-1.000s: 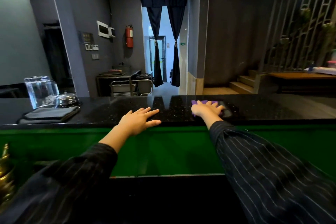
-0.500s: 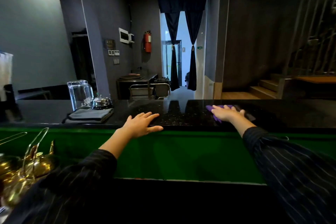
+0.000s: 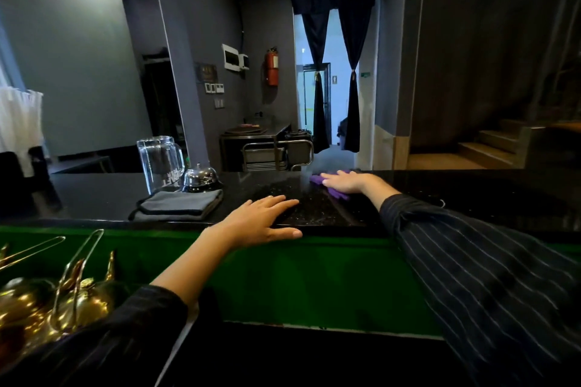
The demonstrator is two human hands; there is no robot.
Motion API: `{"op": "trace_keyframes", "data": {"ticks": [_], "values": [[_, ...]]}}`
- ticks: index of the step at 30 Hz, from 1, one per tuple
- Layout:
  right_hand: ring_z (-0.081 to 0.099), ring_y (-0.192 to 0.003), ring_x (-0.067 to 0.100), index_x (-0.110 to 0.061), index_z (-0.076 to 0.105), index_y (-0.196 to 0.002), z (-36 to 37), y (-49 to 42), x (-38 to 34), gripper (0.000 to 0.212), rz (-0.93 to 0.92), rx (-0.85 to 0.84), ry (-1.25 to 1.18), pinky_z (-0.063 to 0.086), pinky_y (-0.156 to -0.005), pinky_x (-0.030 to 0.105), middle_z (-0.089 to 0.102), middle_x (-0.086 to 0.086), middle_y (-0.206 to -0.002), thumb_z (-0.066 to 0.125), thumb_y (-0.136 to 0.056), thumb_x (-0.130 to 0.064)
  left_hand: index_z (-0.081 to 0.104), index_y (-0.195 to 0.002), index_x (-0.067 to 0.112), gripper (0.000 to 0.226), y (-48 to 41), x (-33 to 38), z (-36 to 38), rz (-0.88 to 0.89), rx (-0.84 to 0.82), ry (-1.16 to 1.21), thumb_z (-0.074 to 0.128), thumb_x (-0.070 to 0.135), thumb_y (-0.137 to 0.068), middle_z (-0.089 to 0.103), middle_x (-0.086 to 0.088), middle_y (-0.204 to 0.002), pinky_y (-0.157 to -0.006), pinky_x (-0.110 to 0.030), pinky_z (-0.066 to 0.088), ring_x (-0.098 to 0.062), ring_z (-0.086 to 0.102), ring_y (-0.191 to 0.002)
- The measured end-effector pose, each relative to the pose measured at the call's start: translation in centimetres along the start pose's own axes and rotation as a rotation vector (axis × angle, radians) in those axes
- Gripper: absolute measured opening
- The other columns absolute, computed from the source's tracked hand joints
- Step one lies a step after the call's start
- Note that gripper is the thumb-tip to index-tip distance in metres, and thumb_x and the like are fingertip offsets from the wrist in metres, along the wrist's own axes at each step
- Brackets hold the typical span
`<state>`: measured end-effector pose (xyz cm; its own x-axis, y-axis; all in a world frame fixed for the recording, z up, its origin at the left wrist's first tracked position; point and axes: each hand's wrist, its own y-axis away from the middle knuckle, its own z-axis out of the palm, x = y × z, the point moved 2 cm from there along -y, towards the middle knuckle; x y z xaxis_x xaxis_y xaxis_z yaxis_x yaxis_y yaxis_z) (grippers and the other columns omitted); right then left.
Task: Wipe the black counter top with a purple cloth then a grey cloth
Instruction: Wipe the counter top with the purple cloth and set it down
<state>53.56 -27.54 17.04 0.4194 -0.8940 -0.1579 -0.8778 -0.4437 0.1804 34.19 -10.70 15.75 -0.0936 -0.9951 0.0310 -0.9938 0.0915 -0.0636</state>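
Note:
The black speckled counter top (image 3: 456, 195) runs across the middle of the view above a green front panel. My right hand (image 3: 345, 181) lies flat on the purple cloth (image 3: 336, 192), pressing it onto the counter near its far edge; most of the cloth is hidden under the hand. My left hand (image 3: 261, 223) rests palm down on the counter's near edge, fingers spread, holding nothing. A folded grey cloth (image 3: 179, 204) lies on the counter to the left of my left hand.
A glass pitcher (image 3: 160, 162) and a silver call bell (image 3: 200, 177) stand just behind the grey cloth. Brass pots with tongs (image 3: 63, 295) sit below the counter at lower left. Beyond the counter are a steel trolley (image 3: 276, 154) and stairs (image 3: 490, 148).
The view has turned left, bringing the pitcher, bell and grey cloth closer to centre. My right hand with the purple cloth has slid along the counter. My left hand stays on the near edge.

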Motion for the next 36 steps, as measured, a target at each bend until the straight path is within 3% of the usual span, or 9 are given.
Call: {"op": "trace_keyframes", "data": {"ticks": [6,10,15,18,22,25,28,32,36], "values": [[0.006,-0.148,0.039,-0.039,0.007,-0.154,-0.5,-2.4,-0.7,0.067,0.256,0.103,0.013,0.006,-0.117,0.060,0.005,0.008,-0.164,0.022,-0.094,-0.065,0.025,-0.147,0.035,0.083,-0.1,0.2,0.8,-0.001,0.212,-0.068,0.039,0.077,-0.076,0.028,0.006,-0.156,-0.117,-0.040,0.026,-0.016,0.028,-0.143],[0.003,-0.150,0.034,-0.038,0.007,-0.154,0.3,-2.3,-7.3,0.067,0.023,0.072,0.034,-0.001,-0.117,0.061,0.003,0.005,-0.164,0.014,-0.094,-0.068,0.035,-0.142,0.015,0.105,0.6,0.4,0.7,-0.047,0.328,-0.060,0.033,0.086,-0.064,0.033,-0.003,-0.153,-0.115,-0.039,0.025,-0.020,0.024,-0.144],[-0.002,-0.151,0.024,-0.043,0.007,-0.152,2.1,2.4,-11.4,0.060,-0.283,0.004,0.096,-0.006,-0.114,0.064,-0.002,-0.004,-0.164,0.014,-0.096,-0.063,0.007,-0.151,0.005,0.119,1.1,0.7,1.1,-0.210,0.315,-0.050,0.042,0.082,-0.068,0.004,-0.014,-0.161,-0.120,-0.050,0.010,-0.030,0.001,-0.150],[0.001,-0.151,0.021,-0.048,0.007,-0.150,2.2,6.2,-9.5,0.051,-0.370,0.009,0.116,-0.003,-0.116,0.062,0.001,-0.007,-0.164,0.015,-0.100,-0.056,0.009,-0.151,0.004,0.114,2.4,1.5,1.5,-0.289,0.319,-0.006,0.040,0.080,-0.072,0.010,-0.018,-0.160,-0.119,-0.048,0.015,-0.034,0.013,-0.147],[0.007,-0.151,0.020,-0.051,0.014,-0.149,1.6,9.1,-3.2,0.048,-0.220,0.061,0.061,-0.001,-0.116,0.057,0.006,-0.008,-0.164,0.016,-0.101,-0.054,0.015,-0.150,0.011,0.088,5.7,1.7,3.1,-0.182,0.341,-0.125,0.037,0.067,-0.086,0.021,-0.012,-0.159,-0.120,-0.042,0.009,-0.028,0.017,-0.147],[0.005,-0.150,0.028,-0.044,0.014,-0.152,1.6,9.5,-0.7,0.053,0.029,0.117,0.015,-0.002,-0.116,0.059,0.005,-0.003,-0.164,0.016,-0.100,-0.055,-0.001,-0.152,0.012,0.092,6.9,1.0,3.2,-0.116,0.257,-0.163,0.045,0.060,-0.088,0.006,-0.010,-0.162,-0.121,-0.042,0.000,-0.027,0.001,-0.150],[0.003,-0.149,0.036,-0.038,0.012,-0.154,2.1,9.3,-3.7,0.058,0.172,0.147,0.052,-0.001,-0.116,0.057,0.005,0.008,-0.164,0.020,-0.099,-0.054,-0.015,-0.149,0.007,0.101,6.9,0.8,2.8,-0.089,0.191,-0.196,0.054,0.049,-0.088,-0.011,-0.015,-0.161,-0.120,-0.041,-0.003,-0.030,-0.011,-0.149],[-0.001,-0.151,0.029,-0.046,0.010,-0.151,3.1,8.7,-10.8,0.056,-0.124,0.065,0.042,-0.005,-0.115,0.062,0.001,-0.001,-0.164,0.014,-0.097,-0.061,-0.021,-0.145,0.002,0.099,6.9,0.9,2.5,-0.110,0.167,-0.179,0.055,0.024,-0.086,-0.024,-0.019,-0.156,-0.122,-0.044,-0.002,-0.032,-0.020,-0.146],[-0.003,-0.151,0.021,-0.034,0.006,-0.154,4.1,10.9,-13.8,0.057,-0.376,0.010,0.165,-0.002,-0.116,0.062,-0.002,-0.004,-0.164,0.011,-0.101,-0.052,-0.022,-0.145,0.002,0.099,7.5,1.0,2.5,-0.135,0.185,-0.158,0.051,0.013,-0.079,-0.022,-0.019,-0.157,-0.122,-0.043,-0.002,-0.032,-0.019,-0.147]]}}
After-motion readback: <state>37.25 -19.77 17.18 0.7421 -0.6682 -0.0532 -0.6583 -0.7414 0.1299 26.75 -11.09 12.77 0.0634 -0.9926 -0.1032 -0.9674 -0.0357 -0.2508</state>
